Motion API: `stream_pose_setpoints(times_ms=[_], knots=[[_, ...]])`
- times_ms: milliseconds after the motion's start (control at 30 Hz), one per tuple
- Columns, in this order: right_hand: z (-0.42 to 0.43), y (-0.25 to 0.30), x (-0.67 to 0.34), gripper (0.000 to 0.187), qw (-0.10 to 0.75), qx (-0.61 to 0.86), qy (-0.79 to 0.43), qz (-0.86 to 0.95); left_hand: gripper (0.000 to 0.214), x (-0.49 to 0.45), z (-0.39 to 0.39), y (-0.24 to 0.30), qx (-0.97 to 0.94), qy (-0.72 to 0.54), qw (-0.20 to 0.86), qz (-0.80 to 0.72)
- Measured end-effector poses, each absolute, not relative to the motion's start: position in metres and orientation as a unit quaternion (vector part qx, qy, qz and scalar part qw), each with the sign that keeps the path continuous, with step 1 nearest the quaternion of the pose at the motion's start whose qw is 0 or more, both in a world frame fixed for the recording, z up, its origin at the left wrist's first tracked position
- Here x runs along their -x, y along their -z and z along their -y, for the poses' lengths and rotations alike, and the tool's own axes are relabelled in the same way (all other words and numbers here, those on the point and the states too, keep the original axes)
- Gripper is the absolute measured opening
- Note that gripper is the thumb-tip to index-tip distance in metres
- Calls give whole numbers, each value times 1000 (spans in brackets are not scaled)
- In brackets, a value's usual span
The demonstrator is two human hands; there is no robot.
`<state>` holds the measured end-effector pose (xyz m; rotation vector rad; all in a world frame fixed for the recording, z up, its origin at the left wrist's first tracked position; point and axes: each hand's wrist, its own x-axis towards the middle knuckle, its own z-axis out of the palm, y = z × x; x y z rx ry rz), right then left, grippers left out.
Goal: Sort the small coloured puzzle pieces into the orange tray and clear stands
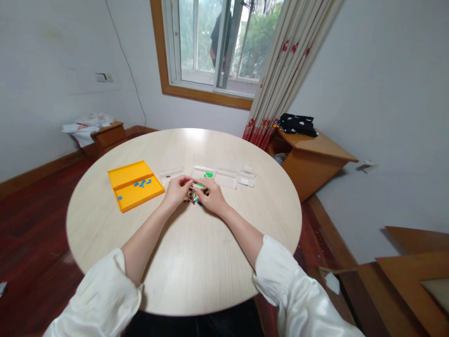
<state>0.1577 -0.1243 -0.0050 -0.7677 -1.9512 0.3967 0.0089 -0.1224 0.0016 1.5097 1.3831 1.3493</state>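
Observation:
Both of my hands meet over a small pile of mixed toy bricks [192, 198] in brown, white, green and blue, near the middle of the round table. My left hand [177, 191] is at the pile's left side, thumb and fingertips drawn together; what they hold is too small to name. From the right, my right hand [213, 196] curls its fingers over the pile, and anything in its grip is hidden. Just beyond the hands, a clear tray [198, 168] contains green bricks [208, 174].
An open yellow box [128, 174] with several blue bricks [142, 183] lies left of my hands. More clear trays stand on the table [189, 262]: one at left [164, 179], one at right [225, 180], and a small box [246, 179] beside it.

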Motion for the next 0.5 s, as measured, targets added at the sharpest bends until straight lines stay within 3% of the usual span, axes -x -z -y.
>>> stream_pose_setpoints(times_ms=[500], knots=[[116, 6, -161, 33, 477, 414, -149, 761, 29, -12, 129, -16, -544, -532, 300, -575]])
